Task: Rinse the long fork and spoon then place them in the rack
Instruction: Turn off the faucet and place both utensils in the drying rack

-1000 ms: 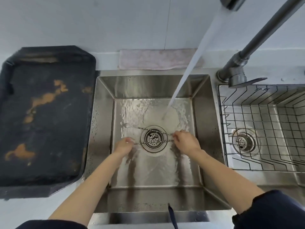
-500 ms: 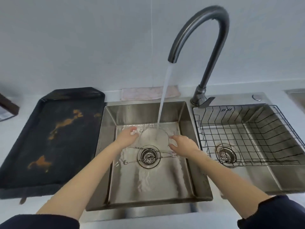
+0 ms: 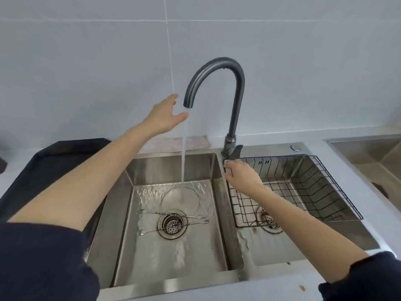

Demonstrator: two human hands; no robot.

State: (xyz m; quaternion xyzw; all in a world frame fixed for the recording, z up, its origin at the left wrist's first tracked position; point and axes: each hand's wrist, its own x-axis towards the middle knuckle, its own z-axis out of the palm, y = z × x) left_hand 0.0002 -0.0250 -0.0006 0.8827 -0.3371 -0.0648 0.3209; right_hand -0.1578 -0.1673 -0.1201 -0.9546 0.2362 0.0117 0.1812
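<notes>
Our left hand (image 3: 163, 118) is spread wide and empty at ten o'clock of the spout (image 3: 188, 101). Below, the long spoon (image 3: 152, 231) and long fork (image 3: 195, 217) lie across the drain strainer (image 3: 172, 223) — thin, stiff, light, wet and likely slippery, best pinched mid-handle. Our right hand (image 3: 242, 175) holds nothing, fingers loosely curled by the faucet lever (image 3: 236, 152), at the wire rack (image 3: 325, 170) corner.

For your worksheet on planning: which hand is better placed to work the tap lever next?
Probably the right hand: it sits just below the tap lever, while the left hand is up by the spout.
</notes>
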